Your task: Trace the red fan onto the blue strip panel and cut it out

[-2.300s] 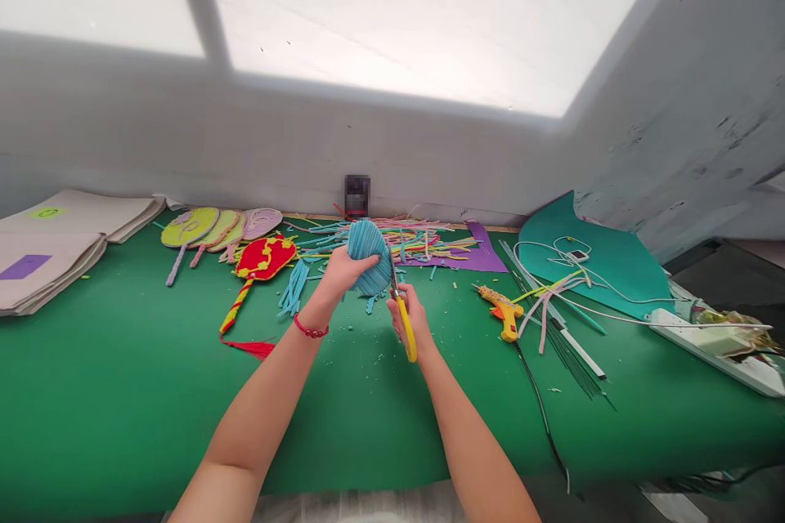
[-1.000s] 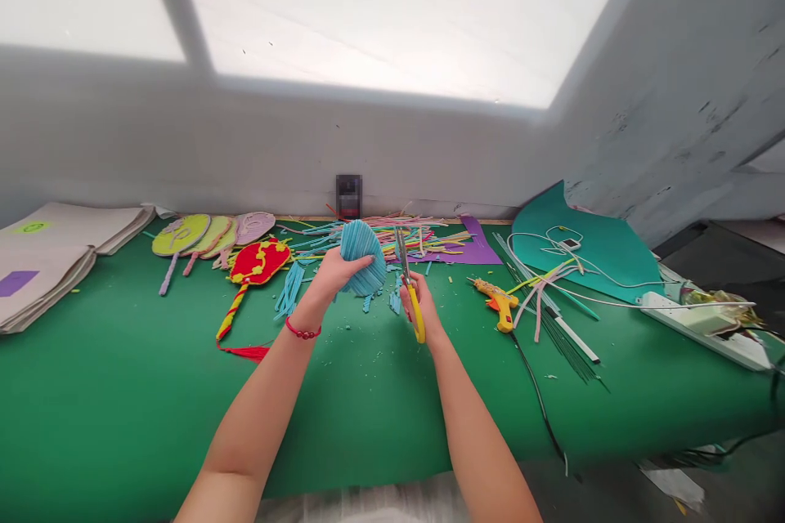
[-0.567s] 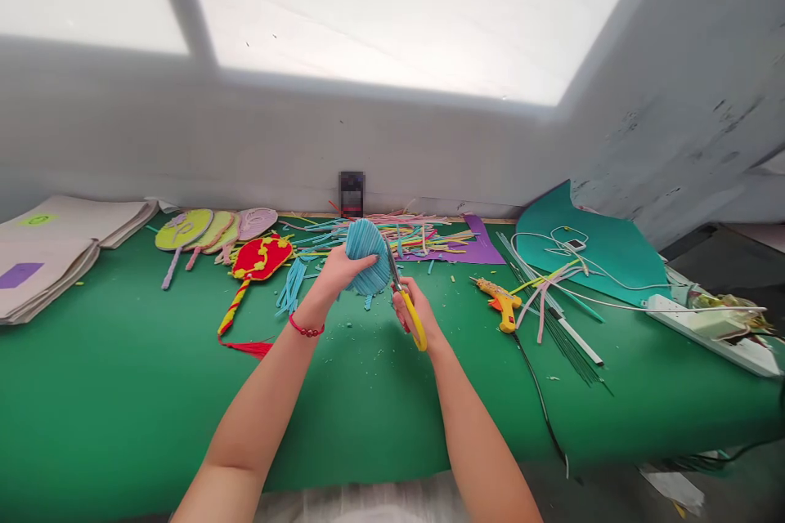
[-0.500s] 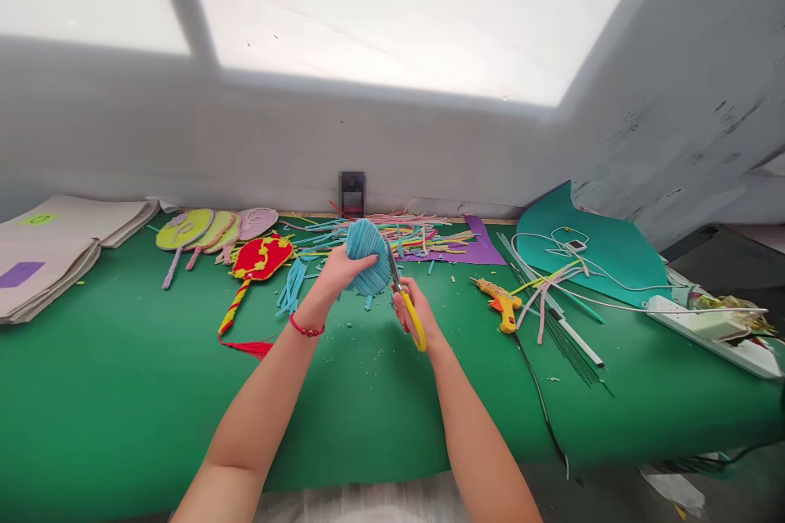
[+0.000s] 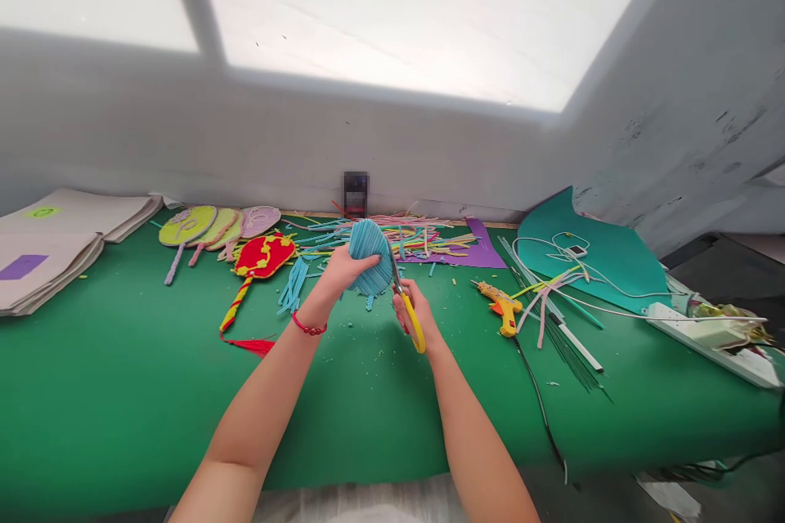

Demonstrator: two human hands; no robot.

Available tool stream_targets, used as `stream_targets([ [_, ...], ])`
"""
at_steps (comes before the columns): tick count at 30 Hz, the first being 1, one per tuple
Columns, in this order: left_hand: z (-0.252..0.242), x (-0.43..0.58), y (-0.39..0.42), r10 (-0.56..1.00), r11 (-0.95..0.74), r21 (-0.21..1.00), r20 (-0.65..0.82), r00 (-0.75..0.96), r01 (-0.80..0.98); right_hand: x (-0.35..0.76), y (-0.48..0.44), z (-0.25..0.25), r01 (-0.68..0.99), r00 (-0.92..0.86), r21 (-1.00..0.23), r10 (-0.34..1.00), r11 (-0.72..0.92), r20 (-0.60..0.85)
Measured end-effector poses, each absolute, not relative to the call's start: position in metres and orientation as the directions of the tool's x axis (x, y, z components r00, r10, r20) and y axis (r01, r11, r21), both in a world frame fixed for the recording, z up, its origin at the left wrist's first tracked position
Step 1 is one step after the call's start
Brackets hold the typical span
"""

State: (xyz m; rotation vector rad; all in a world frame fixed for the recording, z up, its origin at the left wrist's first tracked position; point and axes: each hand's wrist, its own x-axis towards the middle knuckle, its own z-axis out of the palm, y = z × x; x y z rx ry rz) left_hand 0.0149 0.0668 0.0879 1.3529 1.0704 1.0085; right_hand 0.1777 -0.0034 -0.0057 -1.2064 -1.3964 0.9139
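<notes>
My left hand [image 5: 341, 271] grips a round blue piece [image 5: 371, 245] made of fuzzy strips laid side by side, its thumb across the front. In my right hand [image 5: 417, 310] are yellow-handled scissors [image 5: 414, 328], their blades upright along the right edge of the blue piece. How far apart the blades are is hard to make out. Small blue clippings [image 5: 369, 304] lie on the green table below. A bundle of cut blue strips [image 5: 294, 284] rests to the left of my left hand.
Left stand a red and yellow fan [image 5: 263, 255] with a tassel, several pastel fans [image 5: 187, 225] and paper stacks [image 5: 49, 261]. Coloured pipe cleaners [image 5: 429, 237] lie along the back. On the right are a yellow glue gun [image 5: 504, 309], a teal sheet [image 5: 613, 261], and a power strip [image 5: 668, 319].
The view has shifted very slightly. Both hands keep nearly the same pose, with the scissors still at the right edge of the blue piece.
</notes>
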Motion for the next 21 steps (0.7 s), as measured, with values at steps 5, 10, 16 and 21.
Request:
stream_targets([
  [5, 0.084, 0.014, 0.070, 0.973, -0.033, 0.997, 0.017, 0.230, 0.066, 0.177, -0.004, -0.004, 0.183, 0.052, -0.967, 0.980, 0.179, 0.191],
  [10, 0.081, 0.015, 0.072, 0.972, -0.044, 0.997, 0.027, 0.232, 0.067, 0.175, -0.005, -0.002, 0.169, 0.087, -0.974, 0.982, 0.154, 0.170],
  [16, 0.088, 0.014, 0.067, 0.975, -0.024, 0.997, 0.009, 0.223, 0.068, 0.174, -0.004, -0.002, 0.144, 0.136, -0.978, 0.976, 0.150, 0.169],
  [21, 0.093, 0.015, 0.063, 0.976, -0.007, 0.997, -0.010, 0.219, 0.079, 0.176, -0.002, -0.006, 0.171, 0.110, -0.969, 0.974, 0.176, 0.196],
])
